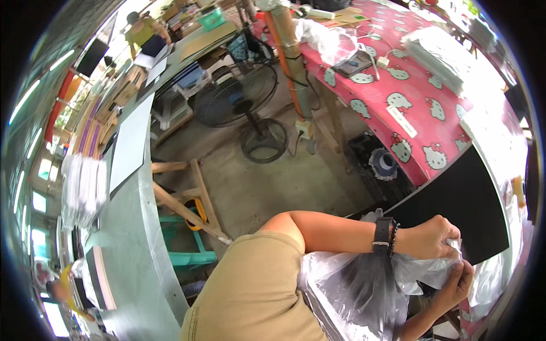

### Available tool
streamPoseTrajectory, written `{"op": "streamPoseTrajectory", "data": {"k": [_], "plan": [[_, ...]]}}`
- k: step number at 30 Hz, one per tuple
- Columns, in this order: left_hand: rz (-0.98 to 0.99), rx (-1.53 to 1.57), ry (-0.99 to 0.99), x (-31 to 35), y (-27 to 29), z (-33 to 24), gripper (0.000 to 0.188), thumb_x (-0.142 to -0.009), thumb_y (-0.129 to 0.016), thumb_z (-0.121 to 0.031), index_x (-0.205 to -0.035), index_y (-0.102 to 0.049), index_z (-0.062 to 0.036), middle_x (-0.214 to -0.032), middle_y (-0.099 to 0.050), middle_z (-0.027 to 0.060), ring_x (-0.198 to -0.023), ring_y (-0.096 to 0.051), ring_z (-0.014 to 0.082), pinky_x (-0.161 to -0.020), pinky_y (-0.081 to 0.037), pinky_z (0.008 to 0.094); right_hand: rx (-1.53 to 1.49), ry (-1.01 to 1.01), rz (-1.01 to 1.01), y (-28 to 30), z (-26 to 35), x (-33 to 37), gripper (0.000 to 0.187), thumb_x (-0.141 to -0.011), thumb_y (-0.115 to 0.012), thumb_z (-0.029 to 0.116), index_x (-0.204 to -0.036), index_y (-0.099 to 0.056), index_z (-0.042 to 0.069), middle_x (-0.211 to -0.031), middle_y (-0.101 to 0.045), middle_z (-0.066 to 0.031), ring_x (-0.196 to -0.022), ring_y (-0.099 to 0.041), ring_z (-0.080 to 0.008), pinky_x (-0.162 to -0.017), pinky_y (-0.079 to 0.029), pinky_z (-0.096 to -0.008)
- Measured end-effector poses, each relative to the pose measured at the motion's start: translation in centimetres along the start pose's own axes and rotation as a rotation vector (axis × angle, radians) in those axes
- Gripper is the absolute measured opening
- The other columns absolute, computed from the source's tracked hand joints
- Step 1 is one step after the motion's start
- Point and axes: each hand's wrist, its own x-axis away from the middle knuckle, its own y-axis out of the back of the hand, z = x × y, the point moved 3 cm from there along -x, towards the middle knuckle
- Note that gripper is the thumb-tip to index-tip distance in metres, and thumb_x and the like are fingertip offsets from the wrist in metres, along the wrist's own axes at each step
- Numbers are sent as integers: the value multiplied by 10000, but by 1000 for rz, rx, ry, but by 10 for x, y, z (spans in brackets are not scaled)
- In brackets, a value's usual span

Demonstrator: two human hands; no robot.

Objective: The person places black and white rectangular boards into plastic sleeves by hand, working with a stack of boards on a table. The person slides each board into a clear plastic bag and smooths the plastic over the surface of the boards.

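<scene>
A clear plastic bag (364, 292) spreads across the lower right, its thin film bunched and wrinkled. My left hand (435, 236), with a dark watch and beaded bracelet on the wrist, is closed on a crumpled upper edge of the bag. My right hand (456, 284) is just below it, its fingers pinching the same edge close to the left fingertips. Inside or under the film there is a greyish shape that I cannot make out. A black flat board (463, 199) lies on the table beyond my hands.
A pink patterned tablecloth (364, 94) carries a phone (352, 63) and stacked plastic sleeves (435, 57). A standing fan (244, 105) is on the floor by a wooden post (291, 68). At left runs a long grey table (128, 227). A person (145, 34) works far back.
</scene>
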Motion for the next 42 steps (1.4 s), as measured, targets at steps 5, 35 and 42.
{"op": "streamPoseTrajectory", "data": {"k": [5,35,42], "plan": [[-14,248,85,8,-2,14,317,-759,-627,-274,-747,-547,33,-622,-560,69,-619,-522,101,-565,-424,246,32,26,116,-10,-9,5,139,-857,-451,106,-807,-515,-6,-712,-477,3,-670,-428,-76,-584,-346,-196],[-65,514,618,16,7,42,315,-839,-519,-314,-938,-549,-17,-873,-564,36,-782,-532,96,-682,-427,225,-464,-325,383,-19,-6,1,212,-718,-653,64,-886,-546,-6,-746,-543,8,-654,-484,-37,-588,-393,-160],[40,432,426,8,-4,31,422,-813,-553,-233,-1122,-452,37,-980,-554,58,-891,-521,115,-782,-403,251,-530,-245,139,-18,-16,0,320,-716,-610,-5,-1008,-483,23,-797,-518,0,-732,-471,-43,-652,-383,-184]]}}
